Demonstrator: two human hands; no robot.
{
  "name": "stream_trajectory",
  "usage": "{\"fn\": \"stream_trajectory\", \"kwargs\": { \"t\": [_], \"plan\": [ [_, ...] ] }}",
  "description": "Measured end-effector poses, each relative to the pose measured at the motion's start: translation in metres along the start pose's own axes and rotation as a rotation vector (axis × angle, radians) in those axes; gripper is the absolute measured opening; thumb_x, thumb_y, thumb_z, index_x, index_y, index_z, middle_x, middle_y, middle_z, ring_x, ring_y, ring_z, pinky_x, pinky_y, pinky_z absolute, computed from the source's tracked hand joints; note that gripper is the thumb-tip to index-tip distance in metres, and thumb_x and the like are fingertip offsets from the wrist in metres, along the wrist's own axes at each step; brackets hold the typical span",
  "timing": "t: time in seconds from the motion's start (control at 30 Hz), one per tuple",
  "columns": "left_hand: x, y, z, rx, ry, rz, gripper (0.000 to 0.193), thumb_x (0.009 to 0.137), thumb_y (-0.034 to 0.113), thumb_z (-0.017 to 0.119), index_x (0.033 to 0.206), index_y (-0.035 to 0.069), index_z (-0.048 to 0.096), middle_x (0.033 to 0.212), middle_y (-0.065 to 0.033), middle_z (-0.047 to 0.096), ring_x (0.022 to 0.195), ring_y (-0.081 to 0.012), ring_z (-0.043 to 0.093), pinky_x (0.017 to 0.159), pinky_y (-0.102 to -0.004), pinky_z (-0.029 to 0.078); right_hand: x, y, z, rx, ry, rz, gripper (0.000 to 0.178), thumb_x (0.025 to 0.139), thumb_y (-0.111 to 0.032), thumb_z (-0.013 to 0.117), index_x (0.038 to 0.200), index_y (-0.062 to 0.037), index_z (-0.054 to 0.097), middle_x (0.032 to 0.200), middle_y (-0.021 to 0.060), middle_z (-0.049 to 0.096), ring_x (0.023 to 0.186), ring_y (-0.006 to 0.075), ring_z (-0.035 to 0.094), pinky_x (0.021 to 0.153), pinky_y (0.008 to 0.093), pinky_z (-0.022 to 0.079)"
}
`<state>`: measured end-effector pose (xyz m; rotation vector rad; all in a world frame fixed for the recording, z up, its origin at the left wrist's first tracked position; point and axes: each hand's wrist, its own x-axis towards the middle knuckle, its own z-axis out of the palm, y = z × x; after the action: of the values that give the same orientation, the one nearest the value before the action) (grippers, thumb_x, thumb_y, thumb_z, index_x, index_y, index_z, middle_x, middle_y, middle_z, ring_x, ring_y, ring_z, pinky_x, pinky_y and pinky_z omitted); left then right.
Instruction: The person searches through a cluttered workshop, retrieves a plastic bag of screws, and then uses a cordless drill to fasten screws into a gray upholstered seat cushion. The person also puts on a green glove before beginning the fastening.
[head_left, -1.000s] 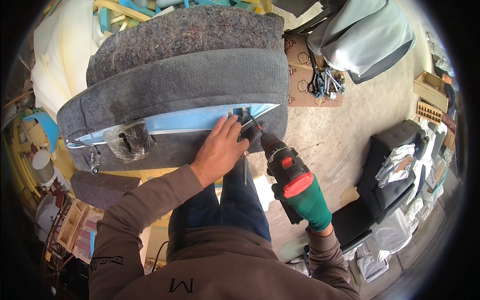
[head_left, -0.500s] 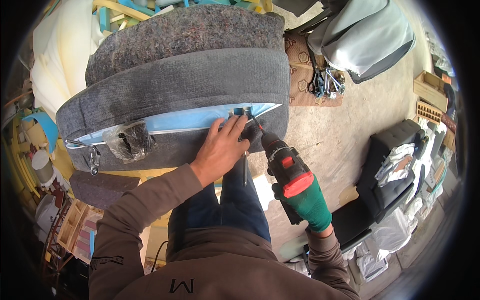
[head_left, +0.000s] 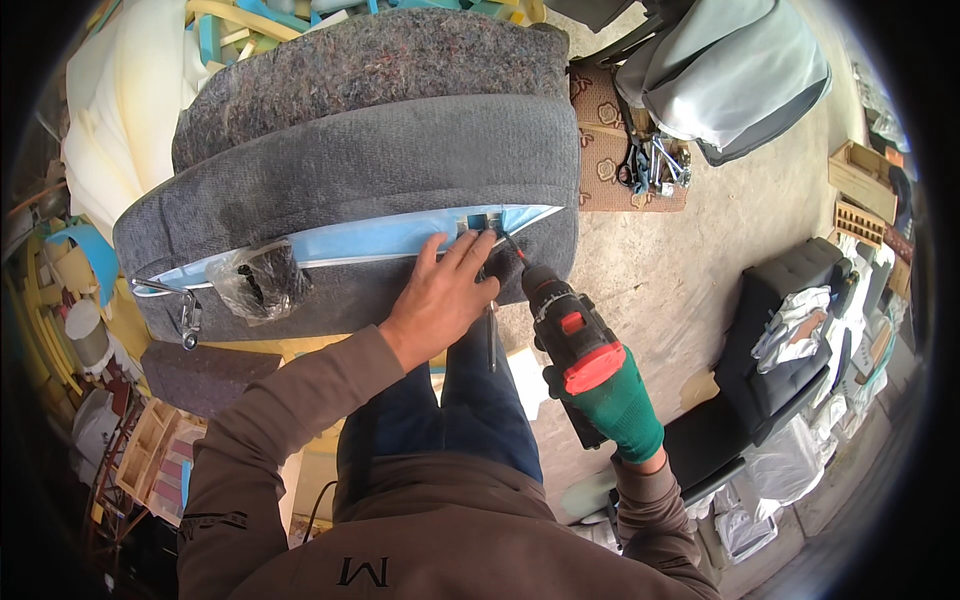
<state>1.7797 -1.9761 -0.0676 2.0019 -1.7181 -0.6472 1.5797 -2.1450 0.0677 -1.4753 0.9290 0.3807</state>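
Note:
My right hand (head_left: 622, 415), in a green glove, grips a black and red cordless drill (head_left: 568, 315). The drill's long bit slants up and left to the right end of a light blue strip (head_left: 370, 238) in the grey upholstered piece (head_left: 400, 155). There my bare left hand (head_left: 445, 295) presses a metal bracket (head_left: 491, 335) against the piece, its fingertips close to the bit. Part of this bracket is hidden under my fingers; a narrow arm hangs below them. A similar bracket (head_left: 188, 315) hangs at the strip's left end. Near it lies a clear plastic bag (head_left: 255, 283) with dark contents.
At the upper right, scissors (head_left: 630, 165) and loose metal hardware (head_left: 665, 165) lie on a patterned brown cloth (head_left: 600, 190). Foam scraps (head_left: 245, 20) pile up behind and at the left. A black tufted seat (head_left: 785, 310) stands at the right.
Hardly anything differs. The drill and my right hand have shifted very slightly; my left hand stays at the bracket.

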Motion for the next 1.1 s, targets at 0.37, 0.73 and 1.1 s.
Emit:
{"fn": "stream_trajectory", "kwargs": {
  "t": [0.37,0.73,1.1],
  "plan": [
    [-0.001,-0.002,-0.001,-0.03,-0.009,0.001,0.026,0.091,0.027,0.085,0.105,0.014,0.068,0.16,-0.0218,0.06,0.15,-0.038,0.057,0.122,-0.0597,0.037,-0.001,0.002,0.003,0.023,0.011,0.013,0.062,0.093,-0.009,0.081,0.15,0.0017,0.061,0.115,0.0165,0.081,0.098,0.0285,0.078,0.089,0.0397,0.061],
    [-0.002,-0.002,-0.002,-0.07,-0.002,-0.005,0.026,0.091,0.023,0.083,0.108,0.014,0.066,0.159,-0.0218,0.06,0.149,-0.0385,0.057,0.122,-0.0586,0.035,0.0,-0.019,0.008,-0.049,0.013,-0.013,0.06,0.093,-0.011,0.084,0.147,0.0011,0.063,0.113,0.0189,0.08,0.094,0.0331,0.077,0.087,0.0402,0.061],
    [-0.003,-0.005,0.001,-0.088,0.018,-0.001,0.025,0.091,0.019,0.083,0.107,0.012,0.065,0.157,-0.023,0.06,0.149,-0.0402,0.057,0.122,-0.0601,0.035,0.002,-0.019,0.016,-0.04,0.027,0.037,0.06,0.093,-0.012,0.086,0.147,0.0007,0.063,0.112,0.0189,0.081,0.095,0.0341,0.079,0.087,0.0414,0.061]
  ]
}}
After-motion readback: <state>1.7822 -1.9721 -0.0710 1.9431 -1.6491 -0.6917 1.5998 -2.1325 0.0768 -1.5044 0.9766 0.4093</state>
